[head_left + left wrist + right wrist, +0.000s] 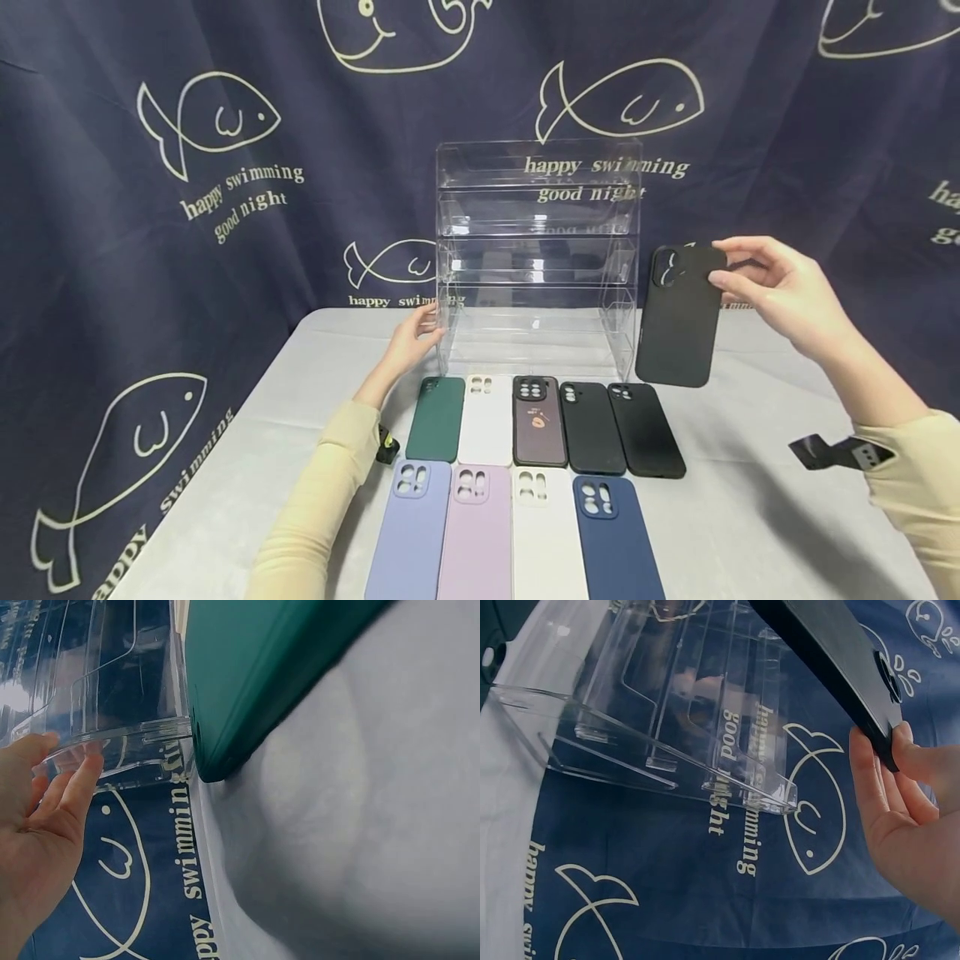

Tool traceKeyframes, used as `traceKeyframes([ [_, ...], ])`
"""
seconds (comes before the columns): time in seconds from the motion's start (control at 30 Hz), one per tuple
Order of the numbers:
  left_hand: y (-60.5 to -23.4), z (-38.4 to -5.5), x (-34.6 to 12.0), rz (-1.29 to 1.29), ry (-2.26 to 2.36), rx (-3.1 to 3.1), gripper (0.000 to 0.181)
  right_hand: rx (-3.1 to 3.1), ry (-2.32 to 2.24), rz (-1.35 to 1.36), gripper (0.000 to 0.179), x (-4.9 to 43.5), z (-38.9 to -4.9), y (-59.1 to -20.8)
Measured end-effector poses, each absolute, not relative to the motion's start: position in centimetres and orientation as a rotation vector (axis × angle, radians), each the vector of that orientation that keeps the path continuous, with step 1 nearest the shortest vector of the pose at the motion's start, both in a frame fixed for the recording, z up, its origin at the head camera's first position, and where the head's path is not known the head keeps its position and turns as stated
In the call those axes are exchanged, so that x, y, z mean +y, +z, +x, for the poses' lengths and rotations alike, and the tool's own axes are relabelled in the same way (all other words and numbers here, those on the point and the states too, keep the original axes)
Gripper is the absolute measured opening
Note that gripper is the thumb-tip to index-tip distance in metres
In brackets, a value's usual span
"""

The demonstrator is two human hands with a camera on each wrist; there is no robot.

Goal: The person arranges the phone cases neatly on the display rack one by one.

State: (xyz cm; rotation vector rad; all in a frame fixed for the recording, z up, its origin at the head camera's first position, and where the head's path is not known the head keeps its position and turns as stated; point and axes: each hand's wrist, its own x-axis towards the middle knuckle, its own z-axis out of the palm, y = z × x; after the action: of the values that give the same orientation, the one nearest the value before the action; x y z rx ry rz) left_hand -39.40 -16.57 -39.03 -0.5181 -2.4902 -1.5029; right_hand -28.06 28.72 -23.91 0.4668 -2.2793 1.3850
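Raised black case [681,325]: it is in the air, nearly upright with a small tilt, at the right side of the clear rack [536,237];
Right hand [787,292]: its thumb and fingers pinch this case near the upper corner only;
Left hand [411,340]: its thumb and fingers pinch the left side edge of the rack;
Slip risk: we judge that the case could swing or fall, because it is held at one corner;
Rack risk: if the left hand pulls too strongly, or the case knocks the side wall, the rack could slide and disturb the green case [435,421] near its foot;
Rack tiers: several, one above another; through them we see only the curtain [360,183] and the desk [322,367];
Back row: after the green, a white case [485,429], a brown case [538,446] and two flat black cases [594,429];
Front row: light blue case [408,533], lilac case [474,542], second white case [547,542], dark blue case [617,542]; their lower ends are cut by the view.
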Motion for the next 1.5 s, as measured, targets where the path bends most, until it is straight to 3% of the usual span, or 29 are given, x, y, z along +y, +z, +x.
traceKeyframes([
  [0.83, -38.8, -39.8, -16.3, -0.528, -1.541, -2.496, 0.054, -1.826, 1.841, 0.672, 0.036, 25.7, -34.1, -17.3],
  [1.5, -39.0, -39.6, -16.9, -0.565, -1.542, -2.458, 0.055, -1.758, 1.809, 0.618, 0.029, 22.3, -39.7, -14.0],
])
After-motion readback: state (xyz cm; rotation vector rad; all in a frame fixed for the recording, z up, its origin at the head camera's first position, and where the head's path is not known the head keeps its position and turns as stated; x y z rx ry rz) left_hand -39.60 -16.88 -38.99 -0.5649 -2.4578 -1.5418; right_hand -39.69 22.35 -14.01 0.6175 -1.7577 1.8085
